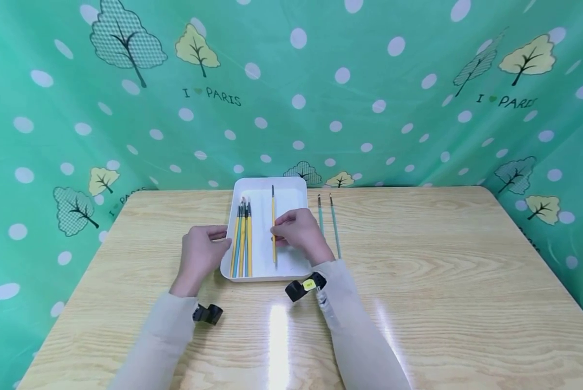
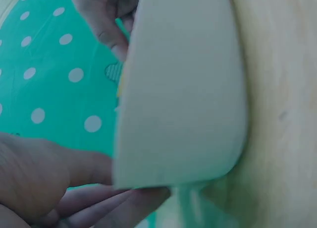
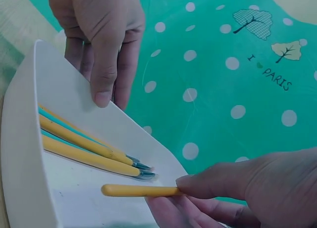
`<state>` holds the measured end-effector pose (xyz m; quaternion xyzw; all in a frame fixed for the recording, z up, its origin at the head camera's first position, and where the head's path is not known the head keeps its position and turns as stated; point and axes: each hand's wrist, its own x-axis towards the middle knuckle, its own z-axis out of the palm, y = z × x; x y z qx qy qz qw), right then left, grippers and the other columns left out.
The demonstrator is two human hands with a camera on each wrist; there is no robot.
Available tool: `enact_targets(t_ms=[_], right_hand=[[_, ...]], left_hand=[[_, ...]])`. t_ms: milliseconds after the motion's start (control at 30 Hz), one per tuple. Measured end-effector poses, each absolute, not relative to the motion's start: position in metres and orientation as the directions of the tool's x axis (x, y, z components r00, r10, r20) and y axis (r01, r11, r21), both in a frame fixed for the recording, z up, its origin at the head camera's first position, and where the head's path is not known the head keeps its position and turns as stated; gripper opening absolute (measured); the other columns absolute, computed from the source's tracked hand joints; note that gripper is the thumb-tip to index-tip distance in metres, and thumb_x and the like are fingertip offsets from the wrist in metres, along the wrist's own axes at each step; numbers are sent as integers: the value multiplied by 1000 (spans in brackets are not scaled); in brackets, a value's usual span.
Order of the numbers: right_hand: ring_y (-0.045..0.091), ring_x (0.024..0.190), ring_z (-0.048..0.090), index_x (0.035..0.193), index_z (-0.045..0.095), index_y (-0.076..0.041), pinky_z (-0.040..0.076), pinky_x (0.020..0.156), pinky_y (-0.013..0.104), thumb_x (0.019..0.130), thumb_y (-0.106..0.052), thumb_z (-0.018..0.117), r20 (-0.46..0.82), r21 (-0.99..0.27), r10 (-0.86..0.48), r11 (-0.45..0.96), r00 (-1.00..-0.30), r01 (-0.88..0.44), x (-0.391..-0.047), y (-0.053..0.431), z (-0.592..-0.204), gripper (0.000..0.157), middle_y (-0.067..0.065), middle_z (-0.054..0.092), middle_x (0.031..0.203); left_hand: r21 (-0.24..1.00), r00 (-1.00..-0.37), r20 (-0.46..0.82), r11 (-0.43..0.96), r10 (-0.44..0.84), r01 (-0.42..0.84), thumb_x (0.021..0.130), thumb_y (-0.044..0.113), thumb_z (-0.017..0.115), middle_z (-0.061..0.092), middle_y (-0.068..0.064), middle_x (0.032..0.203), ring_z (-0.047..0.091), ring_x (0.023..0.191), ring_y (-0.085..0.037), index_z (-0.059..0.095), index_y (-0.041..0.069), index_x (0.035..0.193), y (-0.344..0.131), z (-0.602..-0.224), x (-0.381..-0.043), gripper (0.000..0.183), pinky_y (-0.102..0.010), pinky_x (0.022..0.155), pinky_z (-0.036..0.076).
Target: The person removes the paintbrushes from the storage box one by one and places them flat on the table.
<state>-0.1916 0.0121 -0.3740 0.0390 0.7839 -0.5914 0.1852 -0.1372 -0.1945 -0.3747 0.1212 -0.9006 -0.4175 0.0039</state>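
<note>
A white tray (image 1: 264, 271) lies on the table, and several yellow and blue-green paintbrushes (image 1: 242, 238) rest side by side along its left part. My right hand (image 1: 298, 230) pinches a yellow-handled paintbrush (image 1: 274, 211) over the middle of the tray, its dark tip pointing away from me. In the right wrist view the rounded handle end (image 3: 119, 190) sticks out past the thumb. On the tray's left side, my left hand (image 1: 203, 252) grips the wall, thumb at the rim and fingers along the outside, as the left wrist view shows at the tray's outer wall (image 2: 183, 99).
Two green-handled paintbrushes (image 1: 334, 227) lie on the wooden table (image 1: 442, 281) right of the tray, partly behind my right hand and sleeve. A green dotted curtain (image 1: 296, 119) hangs behind the table's far edge. Each wrist carries a black camera (image 1: 207, 314).
</note>
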Motion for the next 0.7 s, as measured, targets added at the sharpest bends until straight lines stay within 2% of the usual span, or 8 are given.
enact_targets(t_ms=[100, 300, 467, 700], right_hand=[[23, 80, 75, 103, 70, -2, 66, 77, 36, 90, -5, 75, -332, -916, -157, 288, -930, 278, -192, 13, -371, 14, 13, 74, 95], [21, 79, 74, 103, 70, -2, 66, 75, 34, 90, -6, 75, -331, -915, -159, 296, -930, 275, -192, 18, -369, 14, 13, 74, 96], [22, 81, 74, 104, 70, -2, 66, 80, 39, 90, -6, 75, -313, -924, -164, 278, -935, 261, -194, 24, -368, 16, 14, 73, 97], [21, 85, 73, 107, 69, -2, 66, 81, 37, 91, -6, 74, -331, -921, -151, 268, -931, 284, -197, 33, -364, 18, 14, 73, 101]], left_hand=[[798, -960, -82, 559, -266, -224, 95, 8, 68, 71, -22, 126, 71, 115, -35, 68, -1, 128, -193, -378, -137, 35, -42, 93, 61], [839, -948, -97, 488, -304, -243, 94, 6, 68, 70, -20, 128, 72, 115, -32, 68, 1, 128, -190, -383, -139, 34, -36, 92, 61], [848, -945, -92, 472, -314, -239, 94, 5, 68, 70, -20, 128, 72, 115, -32, 69, 2, 128, -189, -385, -142, 34, -36, 93, 61], [847, -948, -100, 474, -303, -241, 95, 6, 64, 69, -18, 131, 71, 118, -30, 67, 4, 131, -190, -386, -142, 36, -38, 96, 59]])
